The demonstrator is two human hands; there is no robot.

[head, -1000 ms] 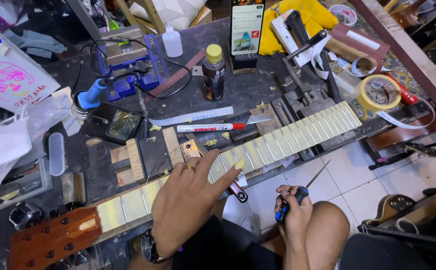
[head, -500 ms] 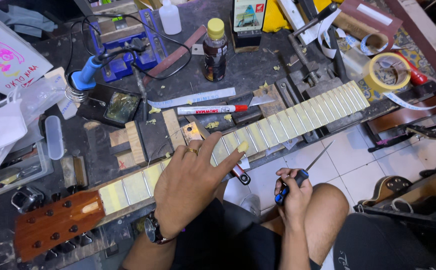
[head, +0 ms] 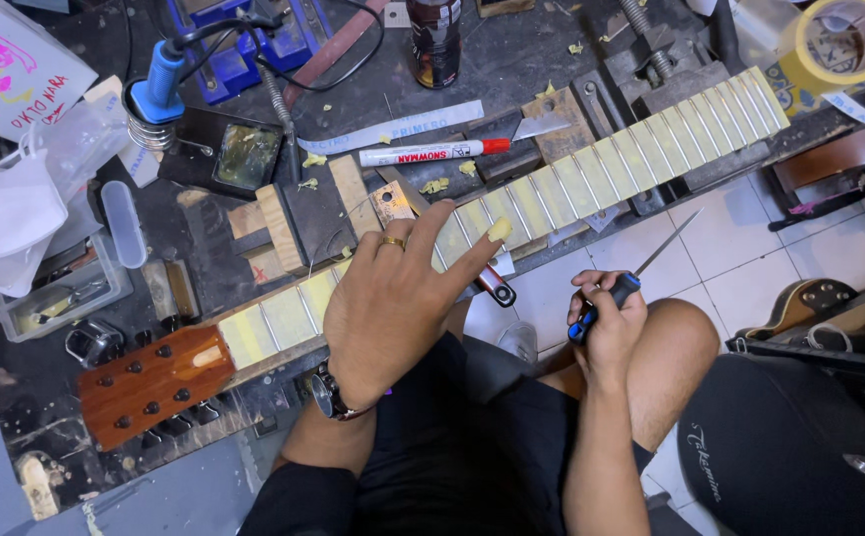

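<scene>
A guitar neck (head: pixel 591 174) with pale masked fret spaces lies slantwise across the dark workbench, its reddish-brown headstock (head: pixel 154 382) at the lower left. My left hand (head: pixel 393 298) rests flat on the middle of the neck, fingers spread, a ring on one finger and a watch at the wrist. My right hand (head: pixel 606 323) hangs off the bench above my knee, closed around a thin metal tool (head: pixel 641 263) with a blue and black handle, its blade pointing up and to the right.
A white marker with a red cap (head: pixel 432 152), a soldering iron in its stand (head: pixel 159 89), a dark bottle (head: pixel 435 40), a roll of yellow tape (head: pixel 840 45), a clear plastic box (head: pixel 55 298) and wooden blocks (head: pixel 279 223) crowd the bench. Another guitar body (head: pixel 820 308) lies at right.
The view has shifted toward the bench. My left hand stays on the neck with fingers lifting and spreading slightly. My right hand still holds the tool near my knee.
</scene>
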